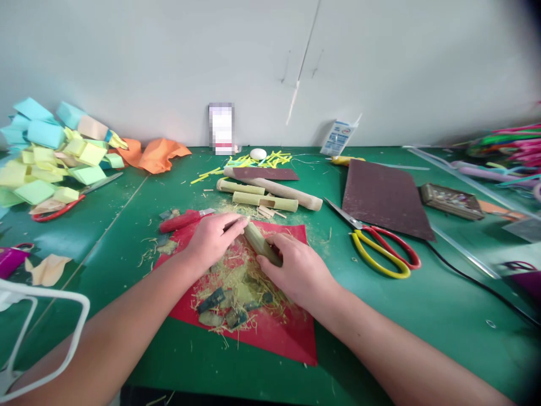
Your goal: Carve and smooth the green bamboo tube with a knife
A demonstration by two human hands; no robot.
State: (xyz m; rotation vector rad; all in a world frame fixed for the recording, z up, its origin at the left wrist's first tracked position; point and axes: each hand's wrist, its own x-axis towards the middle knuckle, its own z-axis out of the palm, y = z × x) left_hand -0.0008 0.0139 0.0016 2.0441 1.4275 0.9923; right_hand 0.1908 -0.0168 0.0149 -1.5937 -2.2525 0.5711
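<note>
My right hand [298, 269] is closed round the lower part of a pale green bamboo tube [257, 239], which slants over a red sheet [291, 341]. At the tube's far end my left hand [216, 235] is closed, thumb and fingers pressed to it; any small thing between them is hidden. Beneath both hands lie fine bamboo shavings [243, 285] and several dark, curved scraps [211, 300]. A red-handled craft knife [181, 221] rests just beyond my left wrist. Past the hands are two short cut bamboo tubes [265, 201] and a longer stick [291, 193].
Right of my hands lie scissors [382, 251] with red and yellow handles, a brown sandpaper sheet [382, 200] and a small tray [452, 201]. Folded paper [54, 152] and red-handled scissors [59, 210] lie left. A white frame [80, 324] stands near my left forearm. A phone [221, 128] leans on the wall.
</note>
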